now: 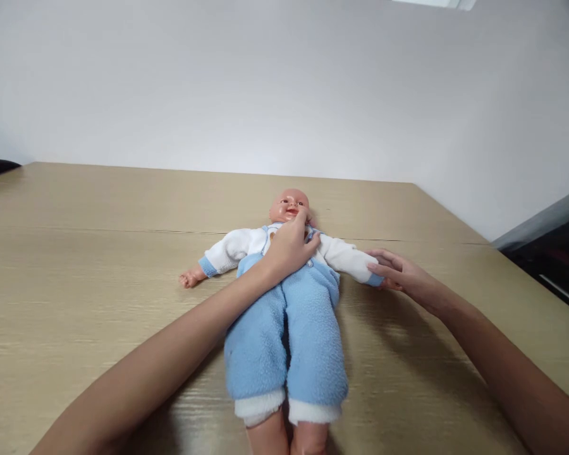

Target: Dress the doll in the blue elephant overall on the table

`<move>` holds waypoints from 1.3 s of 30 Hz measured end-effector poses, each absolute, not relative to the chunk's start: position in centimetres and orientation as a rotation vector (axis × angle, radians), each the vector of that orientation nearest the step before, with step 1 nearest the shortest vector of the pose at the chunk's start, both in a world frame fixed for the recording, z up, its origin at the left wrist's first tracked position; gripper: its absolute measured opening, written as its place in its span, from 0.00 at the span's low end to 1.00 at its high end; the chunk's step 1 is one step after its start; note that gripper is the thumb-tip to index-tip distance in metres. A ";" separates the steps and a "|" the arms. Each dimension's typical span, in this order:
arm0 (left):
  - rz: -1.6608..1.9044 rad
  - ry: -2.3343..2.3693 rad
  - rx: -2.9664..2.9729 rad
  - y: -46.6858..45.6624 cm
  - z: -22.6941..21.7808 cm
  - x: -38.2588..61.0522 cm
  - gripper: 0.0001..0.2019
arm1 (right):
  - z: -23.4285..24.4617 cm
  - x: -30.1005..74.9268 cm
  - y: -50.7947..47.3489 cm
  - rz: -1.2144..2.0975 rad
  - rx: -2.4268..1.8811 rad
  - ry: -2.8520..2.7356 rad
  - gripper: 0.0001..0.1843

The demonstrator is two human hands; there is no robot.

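Plainly, the doll (314, 328) lies face up on the desk (99, 278), head away, legs running out of view at the bottom. Across its chest rests the left hand (289, 245), fingertips by the chin; whether this grip pinches cloth, I cannot tell. At the doll's cuff (375, 280), the right hand (415, 282) has its thumb and fingers narrowly spread, touching; how firm that grip is stays unclear. Beyond stands a pale wall (218, 82).
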State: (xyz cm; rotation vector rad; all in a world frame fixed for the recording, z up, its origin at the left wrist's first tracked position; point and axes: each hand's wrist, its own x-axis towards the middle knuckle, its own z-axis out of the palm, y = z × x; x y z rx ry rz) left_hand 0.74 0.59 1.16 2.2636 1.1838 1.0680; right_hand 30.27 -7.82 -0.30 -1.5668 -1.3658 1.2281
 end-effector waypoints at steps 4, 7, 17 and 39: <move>1.075 1.165 2.284 0.5 1.2 0.7 0.08 | -1.5 31.9 -7.2 1.130 -1.564 -1.510 0.31; 1.080 1.133 2.306 0.6 1.0 0.7 0.09 | -2.3 33.4 -6.7 1.087 -1.598 -1.494 0.34; 1.062 1.088 2.529 -0.1 2.4 -0.5 0.09 | -3.0 33.2 -7.0 0.272 -1.484 -1.942 0.30; 0.924 1.313 2.068 -4.9 -3.1 -13.5 0.20 | -3.3 20.4 -6.6 1.366 -1.049 -1.404 0.24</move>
